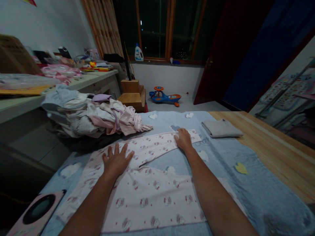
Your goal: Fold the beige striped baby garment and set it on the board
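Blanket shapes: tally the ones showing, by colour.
White shapes: 5
Darker blue shape: 1
Yellow shape: 1
Total: 7

The person's body shows only as a left forearm [86, 206] and a right forearm [211, 200], both bare skin from the lower edge of the view onward. Each is a long, rounded shape, broad near that edge and narrowing to a slimmer wrist. Beyond its wrist, the left hand [116, 160] has a broad, squarish back and slender, tapering fingers [124, 150]. The right hand [184, 140], equally bare, is too dim for finer detail.
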Motion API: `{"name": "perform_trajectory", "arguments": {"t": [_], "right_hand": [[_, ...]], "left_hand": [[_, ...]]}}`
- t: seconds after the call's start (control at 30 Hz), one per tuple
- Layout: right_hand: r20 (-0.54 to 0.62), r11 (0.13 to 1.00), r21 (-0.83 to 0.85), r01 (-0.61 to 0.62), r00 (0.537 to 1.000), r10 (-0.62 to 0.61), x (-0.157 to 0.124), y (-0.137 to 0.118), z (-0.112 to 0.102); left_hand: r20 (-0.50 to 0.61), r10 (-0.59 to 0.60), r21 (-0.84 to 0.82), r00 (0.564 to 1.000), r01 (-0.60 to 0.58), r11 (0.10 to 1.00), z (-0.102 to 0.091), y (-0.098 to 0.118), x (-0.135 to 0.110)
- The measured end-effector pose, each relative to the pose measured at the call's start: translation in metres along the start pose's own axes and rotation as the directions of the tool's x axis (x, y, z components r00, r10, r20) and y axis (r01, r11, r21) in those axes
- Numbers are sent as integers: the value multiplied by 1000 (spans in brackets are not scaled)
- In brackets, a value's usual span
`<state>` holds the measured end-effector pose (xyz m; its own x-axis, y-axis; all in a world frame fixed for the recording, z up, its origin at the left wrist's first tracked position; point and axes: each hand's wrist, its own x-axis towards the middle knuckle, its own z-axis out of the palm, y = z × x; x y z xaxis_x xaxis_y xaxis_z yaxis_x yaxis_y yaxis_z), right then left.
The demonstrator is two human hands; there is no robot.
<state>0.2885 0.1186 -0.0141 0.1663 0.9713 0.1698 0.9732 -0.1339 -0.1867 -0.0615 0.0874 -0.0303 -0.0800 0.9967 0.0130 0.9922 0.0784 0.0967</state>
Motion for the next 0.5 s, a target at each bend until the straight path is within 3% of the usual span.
{"name": "perform_trajectory", "arguments": {"t": [0.2,0.37,0.5], "right_hand": [[79,993,-4,118,990,-118,-6,-7,-2],[175,999,-1,-40,984,39,0,4,5],[85,995,-11,-102,991,103,1,9,5]], "left_hand": [[-13,-37,20,999,37,999,-2,-3,3],[13,-96,45,995,96,994,-5,-4,5],[-50,-50,78,997,54,995,-6,-2,3]]}}
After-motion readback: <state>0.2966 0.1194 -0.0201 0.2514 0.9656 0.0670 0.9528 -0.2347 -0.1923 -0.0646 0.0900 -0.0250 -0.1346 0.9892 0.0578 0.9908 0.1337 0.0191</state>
